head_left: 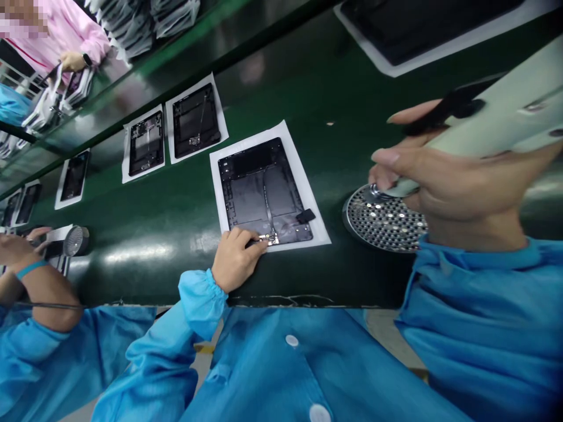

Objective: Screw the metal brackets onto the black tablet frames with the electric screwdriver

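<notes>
In front of me, an open tablet housing (257, 193) lies on a white sheet (319, 231), its dark inside facing up. A flex cable (267, 202) runs down it to a small circuit board (271, 239) at the near edge. My left hand (237, 258) is closed at that edge, thumb and fingers together on the board. On the right, my right hand (466, 187) is wrapped round a pale green electric screwdriver (501, 117). Its tip points down at a round perforated screw tray (382, 225), which holds several screws. A black flap (306, 216) sticks out from the housing's right side.
Several more housings on white sheets, such as one (197, 120), line the green bench (176, 211) to the left. Another large panel (422, 29) lies at the far right. A co-worker's arm (48, 281) is at left. Across the bench, a person in pink (79, 29) handles parts.
</notes>
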The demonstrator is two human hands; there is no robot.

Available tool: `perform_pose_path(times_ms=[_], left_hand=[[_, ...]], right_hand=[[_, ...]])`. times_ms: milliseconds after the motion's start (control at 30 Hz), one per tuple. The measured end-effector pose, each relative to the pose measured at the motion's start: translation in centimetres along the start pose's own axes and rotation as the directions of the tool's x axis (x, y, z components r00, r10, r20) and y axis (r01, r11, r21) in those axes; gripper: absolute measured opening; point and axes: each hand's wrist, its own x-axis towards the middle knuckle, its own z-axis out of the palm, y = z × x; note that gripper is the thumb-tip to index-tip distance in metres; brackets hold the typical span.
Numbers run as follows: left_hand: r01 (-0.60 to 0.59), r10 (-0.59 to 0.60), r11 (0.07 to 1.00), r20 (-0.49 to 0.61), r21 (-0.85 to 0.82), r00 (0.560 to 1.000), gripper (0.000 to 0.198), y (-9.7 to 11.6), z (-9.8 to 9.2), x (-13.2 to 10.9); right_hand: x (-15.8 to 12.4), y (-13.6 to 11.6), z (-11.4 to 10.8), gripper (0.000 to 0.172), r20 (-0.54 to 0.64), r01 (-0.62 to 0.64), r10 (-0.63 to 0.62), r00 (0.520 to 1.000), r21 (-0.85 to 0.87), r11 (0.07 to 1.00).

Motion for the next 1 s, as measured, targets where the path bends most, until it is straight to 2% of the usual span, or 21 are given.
perform_pose_path(times_ms=[100,200,300,433,633,833,1000], left_hand=[[-0.073,0.072,0.994,0.01,0.08,0.997,0.022,-0.2,0.3,1.8],[-0.071,0.071,0.996,-0.004,0.056,0.997,0.021,-0.7,1.1,4.1],[-0.044,0.044,0.999,-0.032,0.004,0.999,0.023,-1.6,1.6,5.3],[-0.044,0.042,0.998,-0.043,-0.044,0.998,0.024,-2.3,1.9,5.0],[-0.029,0.027,0.998,-0.023,-0.059,0.999,0.026,-2.1,2.1,5.0],[-0.048,0.048,0.998,-0.015,-0.043,0.999,0.03,-2.3,2.1,5.1],[-0.118,0.12,0.992,0.046,-0.039,0.992,0.029,-3.1,1.7,5.4]], right_hand=[[-0.1,-0.4,0.6,0.029,0.043,0.058,-0.064,0.997,0.136,0.989],[-0.8,-0.6,2.5,0.022,0.118,0.03,-0.059,0.991,0.233,0.972],[-1.8,-0.2,5.3,0.019,0.162,0.002,-0.04,0.986,0.224,0.974],[-2.8,0.6,7.6,0.018,0.204,-0.01,-0.018,0.979,0.137,0.991],[-3.4,1.9,7.8,0.018,0.272,-0.044,0.024,0.962,0.067,0.997],[-3.6,2.2,7.6,0.023,0.309,-0.044,0.027,0.951,0.047,0.998],[-3.6,2.3,7.4,0.025,0.322,-0.056,0.033,0.946,0.064,0.996]])
